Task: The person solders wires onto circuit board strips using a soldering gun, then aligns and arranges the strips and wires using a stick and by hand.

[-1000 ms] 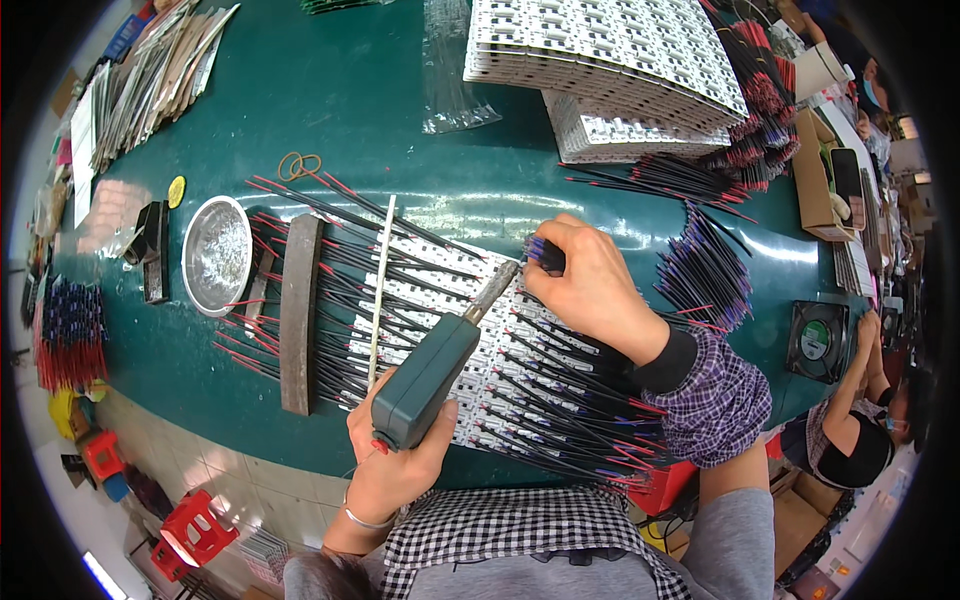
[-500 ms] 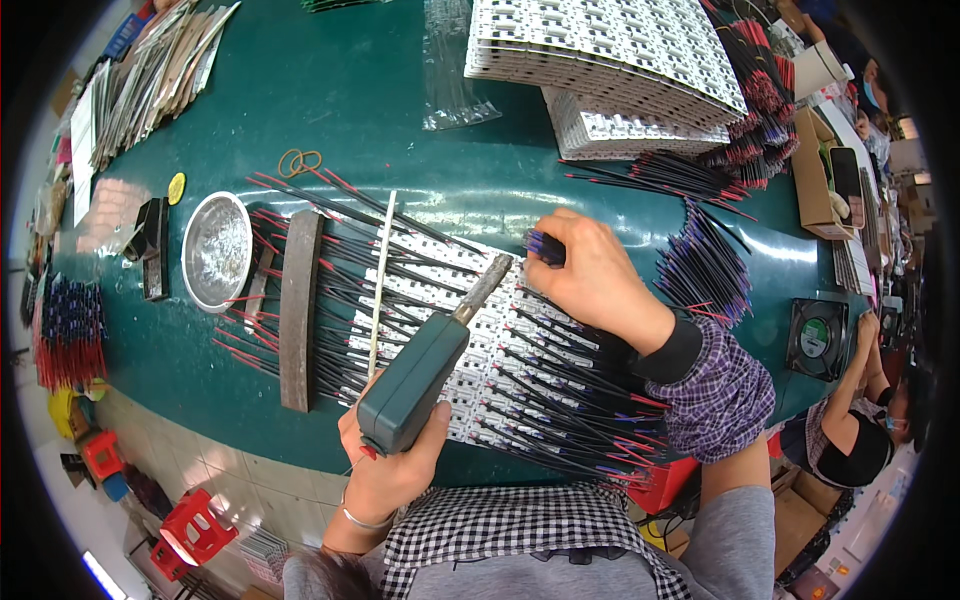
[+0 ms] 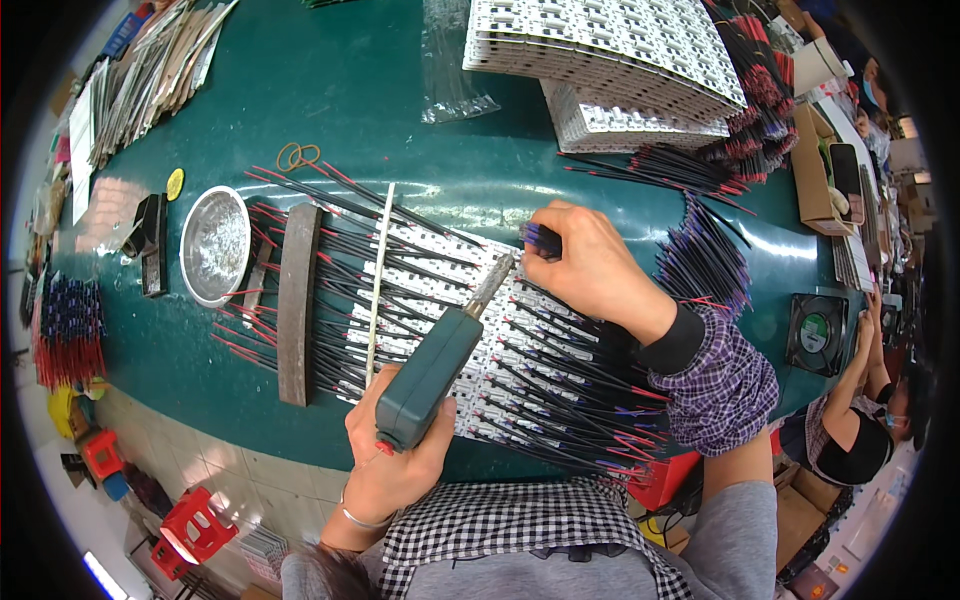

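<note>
Glossy green worktop (image 3: 340, 95) supports a white rectangular circuit-board panel (image 3: 478, 364). At its near edge, the left hand (image 3: 398, 478) grips a dark-green plastic metal-tipped tool (image 3: 425, 382); at its far edge, the right hand (image 3: 597, 262) pinches purple-ended black wires (image 3: 541, 239). A slip could bring the tip (image 3: 490, 287), perhaps hot, onto those fingers. Tip contact is unclear; the tool hides left fingers.

Green label (image 3: 817, 331) on black fan (image 3: 804, 356), print too small, nothing legible
</note>
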Available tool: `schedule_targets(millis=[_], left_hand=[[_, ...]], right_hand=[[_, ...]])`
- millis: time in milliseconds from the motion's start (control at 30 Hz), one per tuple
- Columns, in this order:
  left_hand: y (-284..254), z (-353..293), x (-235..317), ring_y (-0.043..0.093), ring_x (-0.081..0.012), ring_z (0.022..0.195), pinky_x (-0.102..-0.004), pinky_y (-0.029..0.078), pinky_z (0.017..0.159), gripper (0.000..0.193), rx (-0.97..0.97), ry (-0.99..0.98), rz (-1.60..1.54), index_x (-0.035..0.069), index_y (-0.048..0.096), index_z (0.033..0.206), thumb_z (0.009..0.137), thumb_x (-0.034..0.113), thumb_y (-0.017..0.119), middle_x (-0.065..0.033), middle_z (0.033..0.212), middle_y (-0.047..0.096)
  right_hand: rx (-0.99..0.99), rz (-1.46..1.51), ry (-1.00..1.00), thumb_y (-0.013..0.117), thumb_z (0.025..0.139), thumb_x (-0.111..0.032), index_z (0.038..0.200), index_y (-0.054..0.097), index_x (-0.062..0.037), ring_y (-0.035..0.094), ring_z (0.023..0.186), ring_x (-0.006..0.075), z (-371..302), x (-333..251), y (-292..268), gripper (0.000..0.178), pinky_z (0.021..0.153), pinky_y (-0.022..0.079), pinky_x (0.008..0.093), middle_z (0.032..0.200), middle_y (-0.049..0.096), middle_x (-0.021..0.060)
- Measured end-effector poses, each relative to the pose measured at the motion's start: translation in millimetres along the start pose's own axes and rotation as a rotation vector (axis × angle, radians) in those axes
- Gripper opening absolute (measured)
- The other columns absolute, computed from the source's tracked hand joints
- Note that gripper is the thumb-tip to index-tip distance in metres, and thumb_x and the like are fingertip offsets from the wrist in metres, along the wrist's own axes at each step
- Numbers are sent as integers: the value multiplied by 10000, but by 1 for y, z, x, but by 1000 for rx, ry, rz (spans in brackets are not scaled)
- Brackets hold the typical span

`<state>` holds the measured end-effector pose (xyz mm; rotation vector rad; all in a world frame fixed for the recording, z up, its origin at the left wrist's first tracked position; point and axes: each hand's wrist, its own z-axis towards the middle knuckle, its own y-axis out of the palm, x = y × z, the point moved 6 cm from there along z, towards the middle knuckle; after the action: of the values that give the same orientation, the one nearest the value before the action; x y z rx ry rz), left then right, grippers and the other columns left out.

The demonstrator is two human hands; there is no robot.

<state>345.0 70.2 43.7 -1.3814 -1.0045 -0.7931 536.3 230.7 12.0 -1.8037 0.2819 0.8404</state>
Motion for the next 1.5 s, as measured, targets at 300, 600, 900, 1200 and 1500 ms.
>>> schedule_targets(millis=[300,600,900,1200,1500], left_hand=[[-5,-17,-9,623,-181,636,-288,484,614,186,66,6,-2,-22,700,964,784,-33,745,-98,812,665],[-5,-16,-9,646,-131,659,-257,500,625,195,162,17,-111,-16,720,971,784,-7,772,-65,792,709],[3,-9,-14,654,-209,705,-303,520,678,209,76,5,-68,-35,694,986,788,-7,753,-126,882,693],[4,-4,-7,618,-210,671,-306,499,645,197,6,-28,-47,-31,667,983,798,-19,734,-122,842,650],[-5,-26,-17,628,-141,752,-279,495,674,286,105,-49,-11,-18,699,1065,801,34,794,-81,899,693]], right_hand=[[33,-8,-15,667,787,-125,829,649,72,626,857,467,1,-2,0,202,782,483,526,854,635,269],[31,-31,-19,686,780,-126,861,662,84,657,747,358,2,2,-2,226,711,507,429,804,658,222],[-29,18,-20,667,779,-96,845,652,95,652,651,301,8,-2,-1,203,659,505,400,718,650,220],[-43,-30,20,680,772,-105,820,644,96,641,630,332,11,-2,-1,210,655,503,413,700,634,234],[-25,-20,16,688,768,-115,802,644,100,635,613,330,9,-4,-1,222,650,503,414,685,634,233]])
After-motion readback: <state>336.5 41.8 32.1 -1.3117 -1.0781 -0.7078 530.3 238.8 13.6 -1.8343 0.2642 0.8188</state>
